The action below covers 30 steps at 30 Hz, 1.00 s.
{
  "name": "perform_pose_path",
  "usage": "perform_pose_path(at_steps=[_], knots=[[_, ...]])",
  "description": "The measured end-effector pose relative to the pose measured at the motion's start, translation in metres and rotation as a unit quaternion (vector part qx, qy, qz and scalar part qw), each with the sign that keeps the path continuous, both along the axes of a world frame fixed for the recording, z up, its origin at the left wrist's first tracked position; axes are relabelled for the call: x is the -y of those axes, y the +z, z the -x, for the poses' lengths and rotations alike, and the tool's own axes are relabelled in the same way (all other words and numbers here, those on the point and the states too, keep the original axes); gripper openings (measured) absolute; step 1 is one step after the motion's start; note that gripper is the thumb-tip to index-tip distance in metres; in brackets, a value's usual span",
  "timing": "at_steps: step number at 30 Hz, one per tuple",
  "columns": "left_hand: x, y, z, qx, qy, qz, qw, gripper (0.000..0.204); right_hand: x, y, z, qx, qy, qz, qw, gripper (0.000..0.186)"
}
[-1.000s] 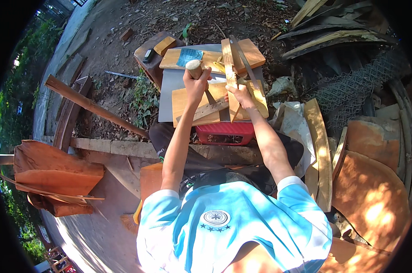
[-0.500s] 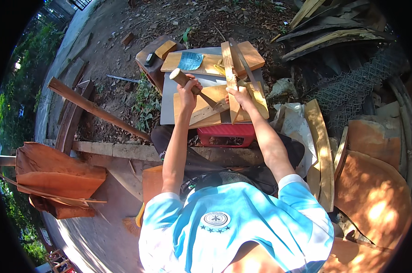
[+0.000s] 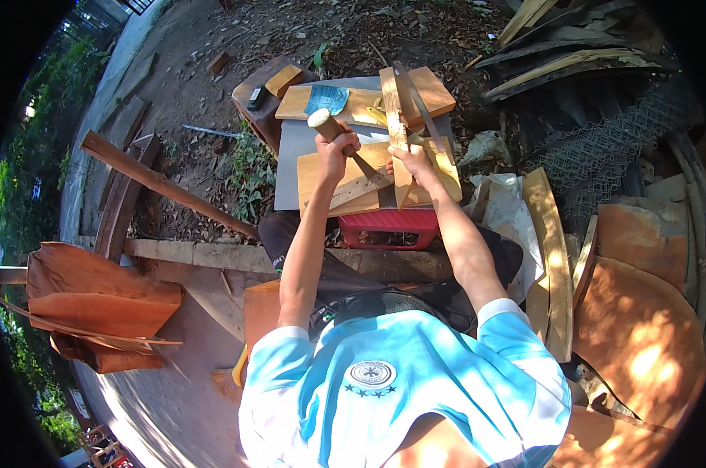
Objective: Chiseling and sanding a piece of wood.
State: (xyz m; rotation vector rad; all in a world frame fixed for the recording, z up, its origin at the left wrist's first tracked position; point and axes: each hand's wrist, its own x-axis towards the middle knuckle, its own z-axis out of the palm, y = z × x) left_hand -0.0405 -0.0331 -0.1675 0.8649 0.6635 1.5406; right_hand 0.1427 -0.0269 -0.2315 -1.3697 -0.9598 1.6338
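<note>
My left hand (image 3: 333, 156) is closed around a round wooden handle (image 3: 323, 121), its pale end upward; a dark blade (image 3: 368, 171) slants down rightward onto a flat wooden board (image 3: 318, 175). My right hand (image 3: 413, 162) grips an upright-lying narrow wooden strip (image 3: 388, 86) that crosses the boards. A drilled slat (image 3: 351, 195) lies under the blade. Beside the strip is a long metal bar (image 3: 415, 97). On the rear plank (image 3: 290, 101) lie a blue paper (image 3: 327, 100) and a yellow object (image 3: 375, 113) I cannot make out. All rest on a grey platform (image 3: 286, 140).
A red plastic stool (image 3: 388, 222) supports the platform. A stump (image 3: 251, 78) holds a small block (image 3: 284, 80) and dark object (image 3: 256, 97). A pole (image 3: 158, 179) and bark pieces (image 3: 103, 288) lie left; scrap boards (image 3: 552, 265) and wire mesh (image 3: 594, 156) lie right.
My left hand with the handle dipped left, then rose and shifted right, the handle now more upright than half a second ago. My right hand stays on the strip.
</note>
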Motion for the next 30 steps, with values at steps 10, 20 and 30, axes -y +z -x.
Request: perform_pose_path(at_steps=[10,20,30], knots=[[0.016,0.015,-0.012,-0.208,-0.032,-0.068,0.975,0.006,0.001,0.011,-0.001,0.043,0.032,-0.092,0.994,0.024],[0.018,0.008,-0.005,-0.185,-0.020,-0.065,0.980,0.007,0.065,0.263,-0.008,0.158,0.100,-0.442,0.877,0.056],[0.000,0.004,-0.009,-0.166,0.010,-0.077,0.983,0.009,0.091,0.270,-0.010,0.411,0.351,-0.306,0.784,0.065]])
